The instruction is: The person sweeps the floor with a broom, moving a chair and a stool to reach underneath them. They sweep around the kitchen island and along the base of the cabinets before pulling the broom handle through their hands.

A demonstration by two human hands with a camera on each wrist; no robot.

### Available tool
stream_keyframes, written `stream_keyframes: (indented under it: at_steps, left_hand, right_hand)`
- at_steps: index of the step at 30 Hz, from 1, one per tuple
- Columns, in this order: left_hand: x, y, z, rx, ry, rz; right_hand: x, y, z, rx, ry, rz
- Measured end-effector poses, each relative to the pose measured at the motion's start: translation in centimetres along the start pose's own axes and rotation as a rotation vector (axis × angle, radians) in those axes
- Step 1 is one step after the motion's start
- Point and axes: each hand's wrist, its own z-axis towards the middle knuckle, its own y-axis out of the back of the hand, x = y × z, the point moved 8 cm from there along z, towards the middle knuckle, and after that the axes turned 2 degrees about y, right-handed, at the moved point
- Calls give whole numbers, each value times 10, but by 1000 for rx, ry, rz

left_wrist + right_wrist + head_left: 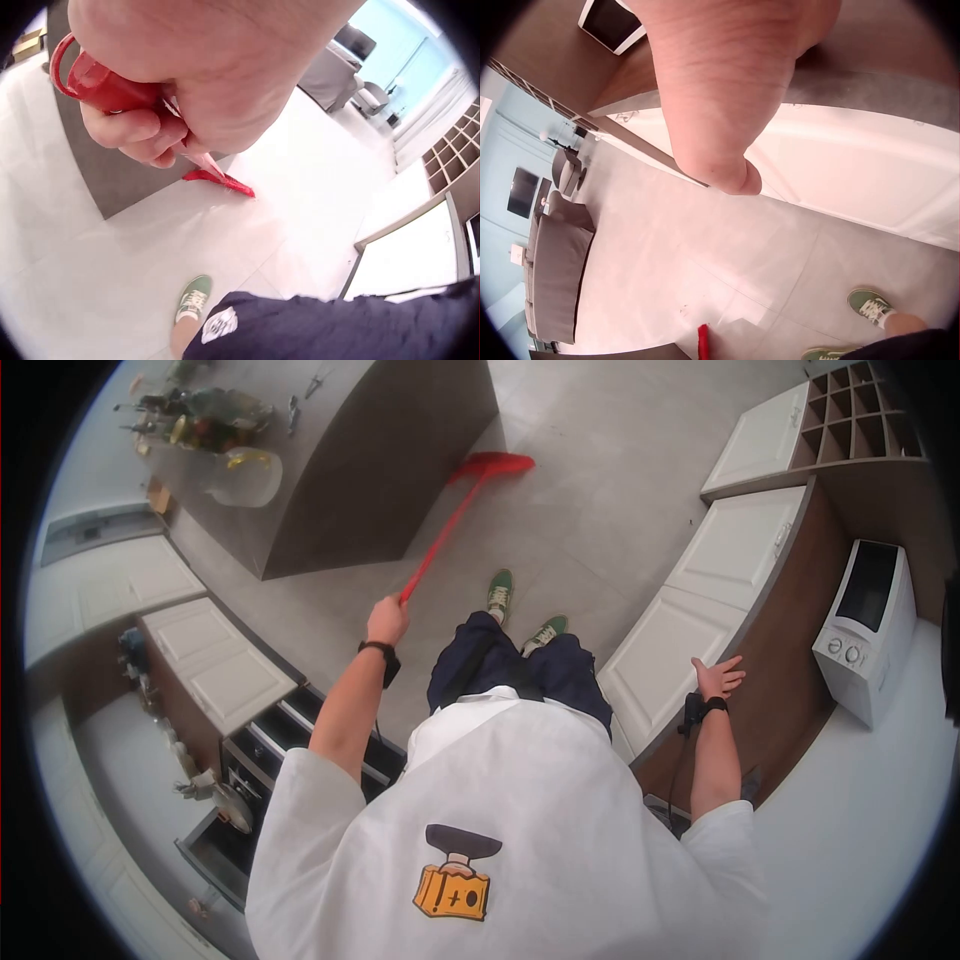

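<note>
My left hand (388, 622) (187, 82) grips the top end of a red broom handle (440, 540), fingers curled round it; a red loop on the handle's end (64, 67) shows beside the hand. The red broom head (495, 464) (225, 182) rests on the floor against the foot of the grey island (360, 470). In the right wrist view only a red tip (703, 341) of the broom shows. My right hand (718, 678) (720, 97) is held out over the wooden counter at the right, fingers spread, holding nothing.
White cabinets (670, 650) line the right side, with a white microwave (870, 630) beyond the wooden counter. Bottles and a clear jug (245, 478) stand on the island. At the left are more cabinets (215, 665) and a pulled-out drawer (215, 855). A sofa (559, 270) stands farther off.
</note>
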Motion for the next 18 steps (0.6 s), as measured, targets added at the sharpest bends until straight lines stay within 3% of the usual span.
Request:
stream_keyframes:
  at_steps: [6, 9, 13, 18]
  left_hand:
    - [-61, 0, 50, -42, -25, -38]
    - [-56, 7, 38, -41, -44, -49]
    - [-3, 8, -26, -11, 15, -49]
    - [103, -5, -149, 62, 126, -8]
  right_hand:
    - [4, 0, 3, 52, -9, -1]
    - [3, 1, 3, 67, -15, -15]
    - [6, 3, -1, 74, -21, 14]
    - [7, 5, -3, 79, -10, 32]
